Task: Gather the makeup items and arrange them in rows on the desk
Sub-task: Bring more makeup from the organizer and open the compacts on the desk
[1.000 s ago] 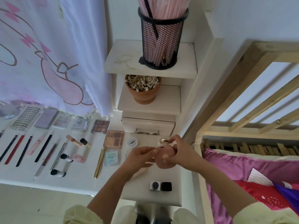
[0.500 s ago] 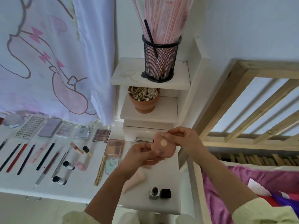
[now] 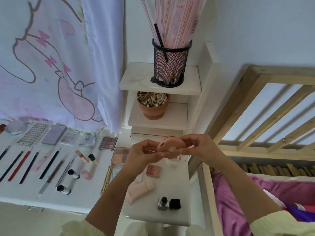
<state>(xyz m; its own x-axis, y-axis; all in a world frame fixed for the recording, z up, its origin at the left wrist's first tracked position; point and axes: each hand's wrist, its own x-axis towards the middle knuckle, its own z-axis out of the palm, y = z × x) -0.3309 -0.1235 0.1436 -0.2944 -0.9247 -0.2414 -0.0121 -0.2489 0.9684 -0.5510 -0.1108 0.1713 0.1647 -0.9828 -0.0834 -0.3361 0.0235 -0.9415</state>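
A: What are the hands doing?

B: Both are raised over the small white side surface (image 3: pixel 177 169), and between them sits a round pink compact (image 3: pixel 170 143). The left hand (image 3: pixel 143 156) pinches its near-left edge with curled fingers; the right hand (image 3: pixel 198 148) grips the right side, thumb and fingertips closed on the rim. So each hand is grasping the compact, and it is held clear of the surface, tilted so its edge faces the camera.

A: And just under them?

B: A small pink square case (image 3: pixel 153 170) lies flat below the left hand. Nearer the person lies a pale pink tube (image 3: pixel 139 191) at a slant. Closer still, a silver-based bottle with a dark cap (image 3: pixel 163 203) stands just beside a black cube-shaped cap (image 3: pixel 174 203).

A: What about the desk?

B: To the left, the white desk (image 3: pixel 85 189) already carries rows. The back row has palettes, among them a brown eyeshadow palette (image 3: pixel 108 142) and a lilac case (image 3: pixel 53 134); another peach palette (image 3: pixel 121 155) is partly hidden by the left wrist. In front lie pencils and liners side by side, a red pencil (image 3: pixel 19 166) among the black ones. Small dark-capped bottles (image 3: pixel 73 174) and a gold stick (image 3: pixel 106 179) lie near the right of that group.

A: Anything behind?

B: A stepped white shelf (image 3: pixel 190 87) holds a terracotta pot of cotton swabs (image 3: pixel 152 106), and above it a black mesh cup (image 3: pixel 170 65) full of pink straws
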